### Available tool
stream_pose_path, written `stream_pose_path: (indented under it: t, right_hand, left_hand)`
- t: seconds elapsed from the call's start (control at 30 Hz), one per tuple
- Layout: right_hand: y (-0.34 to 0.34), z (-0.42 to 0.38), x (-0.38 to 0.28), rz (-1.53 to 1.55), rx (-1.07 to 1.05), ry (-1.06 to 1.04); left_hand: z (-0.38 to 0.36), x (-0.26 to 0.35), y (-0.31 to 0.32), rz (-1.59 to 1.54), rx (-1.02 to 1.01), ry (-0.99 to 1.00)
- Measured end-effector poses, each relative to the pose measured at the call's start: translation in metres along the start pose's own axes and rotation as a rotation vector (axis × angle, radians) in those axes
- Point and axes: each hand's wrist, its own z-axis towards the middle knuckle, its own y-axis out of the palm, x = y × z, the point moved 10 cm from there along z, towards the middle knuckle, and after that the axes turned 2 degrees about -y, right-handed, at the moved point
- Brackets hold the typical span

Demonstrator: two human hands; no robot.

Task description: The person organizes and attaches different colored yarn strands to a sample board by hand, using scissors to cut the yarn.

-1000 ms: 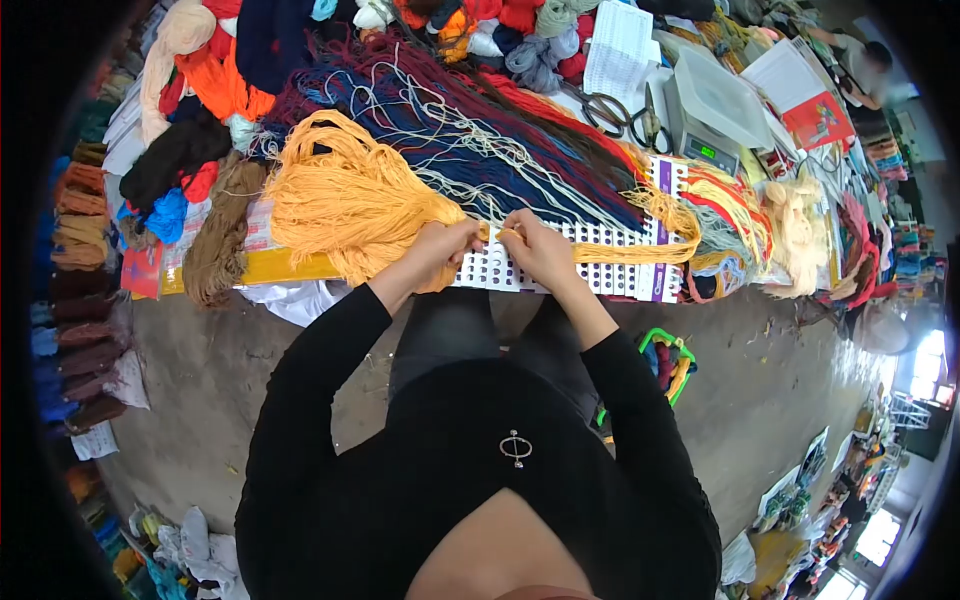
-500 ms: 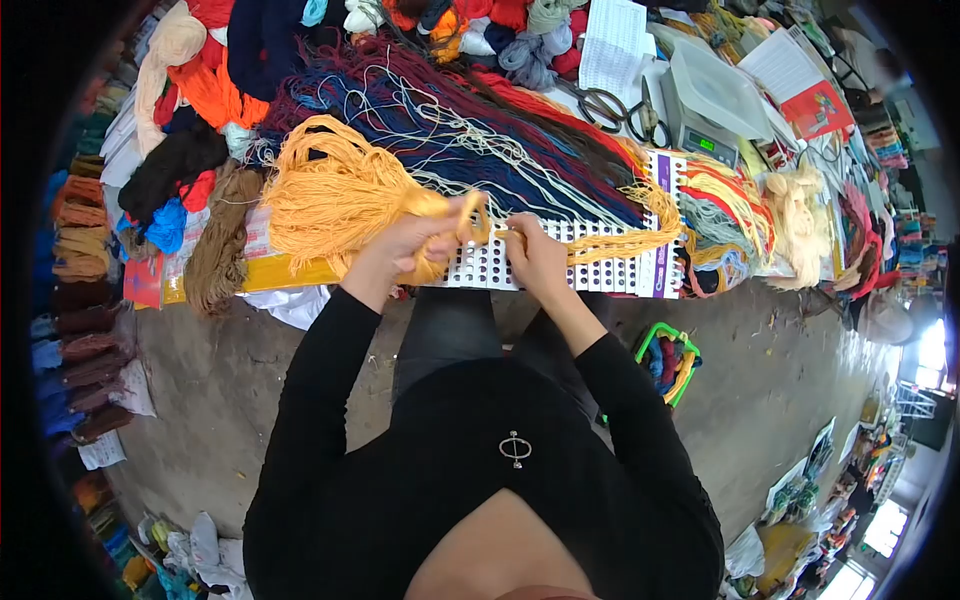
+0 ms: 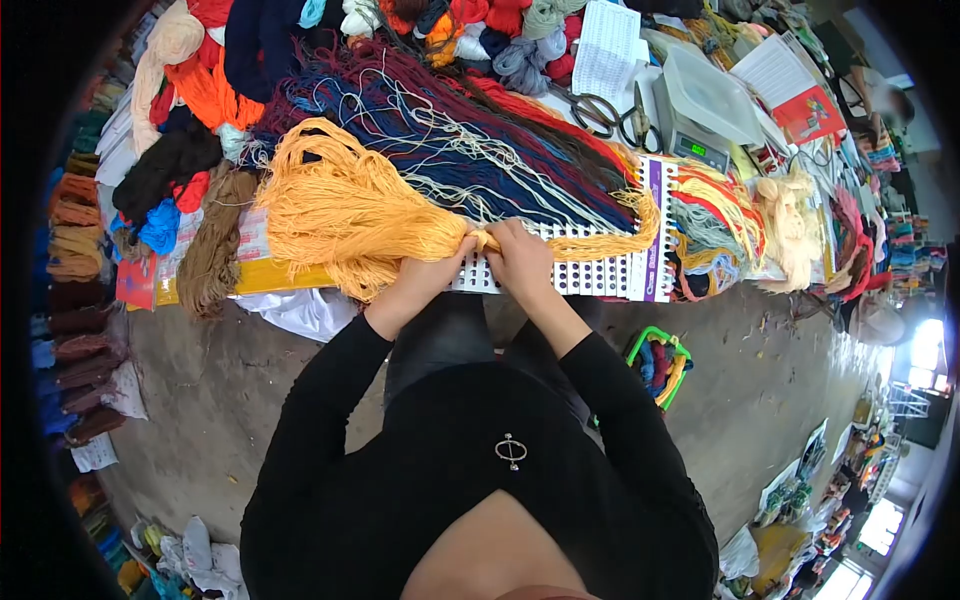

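Observation:
A thick bundle of yellow-orange embroidery thread [image 3: 350,205] fans out to the left over the table. At its gathered right end my left hand [image 3: 432,275] is closed around the thread from below. Close beside it, my right hand [image 3: 522,262] pinches the same thread at a small knot or loop between the two hands. From there a thinner strand runs right and curves up at the end of a white punched thread card [image 3: 600,283]. My hands partly cover the card's left part, and some fingertips are hidden.
Behind the card lie long navy and maroon threads [image 3: 470,150]. Black scissors [image 3: 638,128], a kitchen scale [image 3: 700,146] and paper sheets [image 3: 606,48] are at the back right. Piled yarn [image 3: 215,85] covers the back left; a green basket [image 3: 684,360] stands on the floor.
The loose loop by my left hand has been drawn in to a small knot. My left hand has moved slightly right and down, and both hands are now close together.

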Motion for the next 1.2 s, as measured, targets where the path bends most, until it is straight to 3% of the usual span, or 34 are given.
stream_pose_path:
  t: [0.1, 0.17, 0.2, 0.27, 0.33, 0.4, 0.43, 0.5, 0.53, 0.6, 0.67, 0.73, 0.77, 0.83, 0.9, 0.97, 1.03, 1.07, 1.13, 1.2]
  right_hand:
    - [0.003, -0.001, 0.001, 0.000, -0.016, 0.016]
    - [0.001, 0.000, 0.001, 0.010, 0.014, 0.003]
    - [0.001, 0.000, 0.000, 0.009, 0.011, -0.004]
    - [0.002, -0.002, 0.002, 0.011, 0.002, 0.018]
    - [0.005, -0.002, 0.000, 0.005, -0.004, 0.006]
    - [0.001, 0.001, -0.001, 0.037, 0.041, -0.012]
    - [0.000, 0.001, 0.000, 0.034, 0.011, 0.017]
    - [0.000, -0.002, 0.004, 0.024, 0.010, 0.028]
    - [0.001, -0.002, 0.005, 0.020, 0.008, 0.036]
    - [0.002, 0.003, 0.003, 0.048, 0.003, 0.027]
    - [0.003, 0.002, 0.001, 0.061, -0.014, 0.045]
    - [0.003, 0.003, 0.001, 0.039, -0.011, 0.014]
    - [0.005, 0.004, 0.002, 0.027, -0.016, 0.007]
    - [0.004, 0.002, 0.000, 0.032, -0.032, 0.011]
    - [0.007, 0.003, 0.001, 0.040, -0.042, 0.008]
    - [0.011, 0.000, 0.009, 0.033, -0.029, 0.032]
    - [0.008, -0.007, 0.019, 0.101, -0.018, 0.129]
    - [0.006, -0.009, 0.026, 0.167, 0.010, 0.178]
    - [-0.002, -0.010, 0.033, 0.286, 0.101, 0.208]
    - [-0.004, -0.011, 0.037, 0.335, 0.139, 0.214]
  left_hand:
    - [-0.004, 0.028, -0.012, 0.160, 0.128, 0.119]
    - [0.000, 0.005, 0.000, 0.011, -0.058, -0.184]
    - [0.002, 0.007, -0.004, 0.009, -0.050, -0.185]
    - [-0.005, -0.018, 0.005, -0.379, -0.167, -0.504]
    - [-0.003, -0.005, 0.000, -0.231, -0.147, -0.407]
    - [0.002, 0.046, -0.015, 0.193, 0.045, 0.209]
    - [0.005, 0.027, -0.008, 0.013, 0.039, 0.139]
    - [-0.009, -0.062, 0.025, -0.494, -0.142, -0.735]
    - [-0.015, -0.049, 0.025, -0.773, -0.077, -0.918]
    - [0.000, -0.040, 0.019, -0.749, -0.173, -0.707]
    - [-0.006, -0.028, 0.014, -0.810, -0.181, -0.682]
    - [-0.007, -0.005, 0.014, -1.188, -0.337, -0.661]
    - [0.000, 0.002, -0.007, -1.215, -0.260, -0.593]
    - [0.008, 0.015, -0.052, -1.423, -0.297, -0.463]
    - [0.000, -0.020, -0.136, -1.167, 0.275, -0.459]
    - [-0.011, -0.041, -0.219, -0.800, 0.616, -0.365]
    - [-0.029, 0.011, -0.260, -0.271, 0.976, 0.010]
    - [-0.053, 0.000, -0.235, -0.128, 0.887, -0.683]
    - [-0.021, -0.005, -0.175, -0.261, 0.704, -0.117]
    - [-0.003, 0.003, -0.089, -0.208, 0.331, -0.048]
